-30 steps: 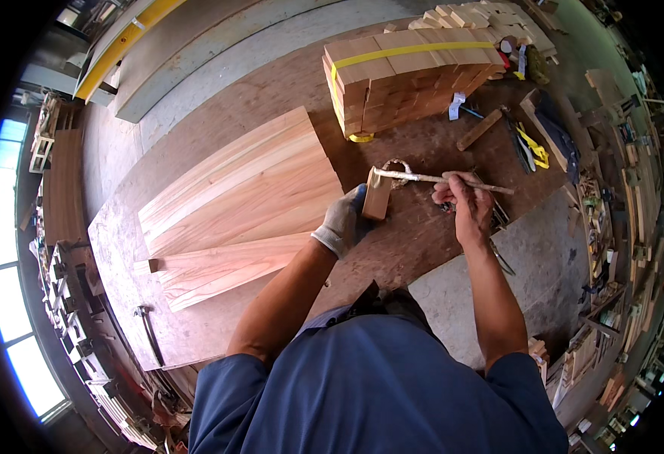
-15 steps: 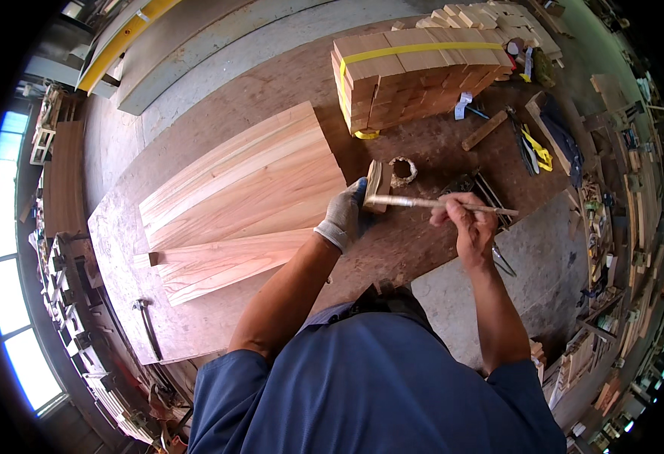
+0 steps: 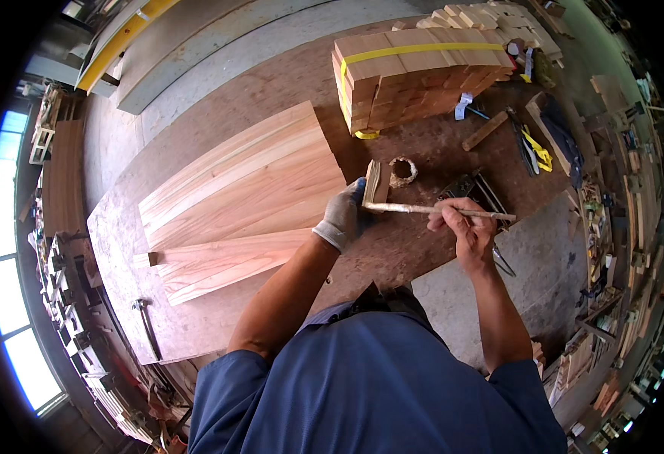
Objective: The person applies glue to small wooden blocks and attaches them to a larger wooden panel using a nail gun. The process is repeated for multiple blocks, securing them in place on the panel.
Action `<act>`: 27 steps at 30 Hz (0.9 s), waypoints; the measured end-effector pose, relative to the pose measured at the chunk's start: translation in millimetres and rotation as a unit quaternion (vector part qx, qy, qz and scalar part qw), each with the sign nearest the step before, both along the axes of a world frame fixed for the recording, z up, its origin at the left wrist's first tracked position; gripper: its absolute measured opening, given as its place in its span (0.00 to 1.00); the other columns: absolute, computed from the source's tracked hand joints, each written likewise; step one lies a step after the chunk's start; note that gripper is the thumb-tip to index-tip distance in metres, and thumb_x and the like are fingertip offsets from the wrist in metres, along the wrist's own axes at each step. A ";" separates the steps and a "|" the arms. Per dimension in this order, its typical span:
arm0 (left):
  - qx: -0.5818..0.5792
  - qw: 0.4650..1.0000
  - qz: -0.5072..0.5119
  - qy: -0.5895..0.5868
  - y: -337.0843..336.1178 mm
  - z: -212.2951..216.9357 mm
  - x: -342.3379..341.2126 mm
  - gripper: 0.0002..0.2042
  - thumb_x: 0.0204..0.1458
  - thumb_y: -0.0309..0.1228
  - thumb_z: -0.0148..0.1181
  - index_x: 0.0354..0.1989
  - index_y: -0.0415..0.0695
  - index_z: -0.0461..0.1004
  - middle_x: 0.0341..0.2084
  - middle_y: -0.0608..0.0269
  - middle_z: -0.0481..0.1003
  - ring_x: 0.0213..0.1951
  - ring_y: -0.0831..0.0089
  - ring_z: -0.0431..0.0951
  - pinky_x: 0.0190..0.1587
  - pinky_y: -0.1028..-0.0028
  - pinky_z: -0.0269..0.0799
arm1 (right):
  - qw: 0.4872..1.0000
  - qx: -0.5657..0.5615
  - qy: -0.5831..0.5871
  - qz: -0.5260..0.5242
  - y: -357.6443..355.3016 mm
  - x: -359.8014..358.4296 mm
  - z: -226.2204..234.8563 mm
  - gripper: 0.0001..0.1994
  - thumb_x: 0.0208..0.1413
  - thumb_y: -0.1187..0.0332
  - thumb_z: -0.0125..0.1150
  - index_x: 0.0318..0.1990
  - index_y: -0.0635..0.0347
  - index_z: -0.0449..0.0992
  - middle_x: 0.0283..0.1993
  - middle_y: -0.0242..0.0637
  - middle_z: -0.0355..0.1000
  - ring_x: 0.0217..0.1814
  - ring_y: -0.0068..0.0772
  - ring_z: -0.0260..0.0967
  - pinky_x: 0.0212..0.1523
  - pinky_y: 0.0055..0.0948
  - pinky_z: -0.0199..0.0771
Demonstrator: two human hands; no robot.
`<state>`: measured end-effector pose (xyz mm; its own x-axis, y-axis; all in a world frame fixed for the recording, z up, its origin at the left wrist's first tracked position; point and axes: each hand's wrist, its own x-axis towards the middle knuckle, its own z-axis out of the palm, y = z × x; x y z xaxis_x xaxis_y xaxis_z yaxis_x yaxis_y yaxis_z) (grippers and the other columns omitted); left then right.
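My left hand (image 3: 342, 219), in a grey glove, grips a small flat wooden piece (image 3: 377, 183) held upright above the brown workbench (image 3: 196, 318). My bare right hand (image 3: 462, 224) holds a long thin pale stick (image 3: 438, 210) level, its left end touching the wooden piece's lower edge. A small round pot (image 3: 402, 171) stands just behind the wooden piece. To the left lies a glued panel of light wooden boards (image 3: 249, 181), with a narrower board (image 3: 226, 261) beside it.
A bundle of wooden blocks with a yellow strap (image 3: 415, 79) sits at the back of the bench. Hand tools (image 3: 529, 144) and a wooden stick (image 3: 486, 131) lie at the right. A dark metal tool (image 3: 468, 188) lies under my right hand. Shelves line both sides.
Both hands have come lower and nearer to me. The stick has gone from the wooden piece's top to its lower edge, and the round pot now shows behind it.
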<state>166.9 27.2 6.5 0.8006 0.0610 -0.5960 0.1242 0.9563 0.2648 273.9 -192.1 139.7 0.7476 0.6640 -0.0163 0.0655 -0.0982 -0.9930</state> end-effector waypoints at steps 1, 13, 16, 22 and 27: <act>0.000 1.000 -0.002 -0.012 0.6 -1.5 -0.8 0.20 0.73 0.47 0.44 0.60 0.46 0.72 0.50 0.56 0.79 0.49 0.58 0.82 0.56 0.51 0.80 | 1.000 -0.005 -0.002 -0.015 1.2 2.8 0.5 0.11 0.72 0.70 0.55 0.47 0.70 0.79 0.38 0.44 0.81 0.39 0.30 0.81 0.41 0.29 0.85; -0.028 0.994 0.018 -0.105 1.5 -2.9 -8.6 0.23 0.73 0.45 0.44 0.65 0.39 0.69 0.54 0.51 0.78 0.52 0.52 0.80 0.57 0.52 0.78 | 0.994 0.039 -0.090 -0.051 11.1 12.8 -9.0 0.10 0.72 0.71 0.55 0.50 0.68 0.79 0.39 0.41 0.82 0.42 0.28 0.82 0.43 0.28 0.86; -0.039 0.991 0.004 -0.125 5.4 -3.2 -11.5 0.24 0.73 0.46 0.43 0.65 0.38 0.69 0.54 0.50 0.78 0.51 0.52 0.81 0.55 0.53 0.79 | 0.968 0.013 -0.249 0.028 10.5 17.0 -1.1 0.08 0.67 0.76 0.59 0.49 0.68 0.80 0.38 0.46 0.81 0.40 0.35 0.82 0.39 0.31 0.84; 0.005 0.999 0.028 0.020 7.1 14.8 -3.7 0.22 0.74 0.46 0.39 0.61 0.44 0.71 0.51 0.55 0.78 0.49 0.58 0.80 0.52 0.53 0.78 | 0.948 0.011 -0.300 0.107 4.4 -0.4 17.8 0.05 0.61 0.77 0.63 0.41 0.67 0.82 0.36 0.46 0.80 0.36 0.37 0.81 0.39 0.31 0.82; -0.008 0.997 0.061 -0.051 11.7 -2.2 -7.5 0.22 0.75 0.44 0.38 0.61 0.40 0.70 0.50 0.55 0.78 0.49 0.59 0.79 0.55 0.58 0.76 | 0.987 -0.008 -0.160 0.001 -1.9 16.1 10.3 0.11 0.68 0.66 0.58 0.42 0.67 0.82 0.34 0.41 0.81 0.35 0.27 0.81 0.35 0.27 0.82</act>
<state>159.4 38.9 4.2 0.8443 0.1525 -0.5137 -0.0193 0.9667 0.2553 290.0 -193.9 149.9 0.7151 0.6667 0.2100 0.3752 -0.1126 -0.9201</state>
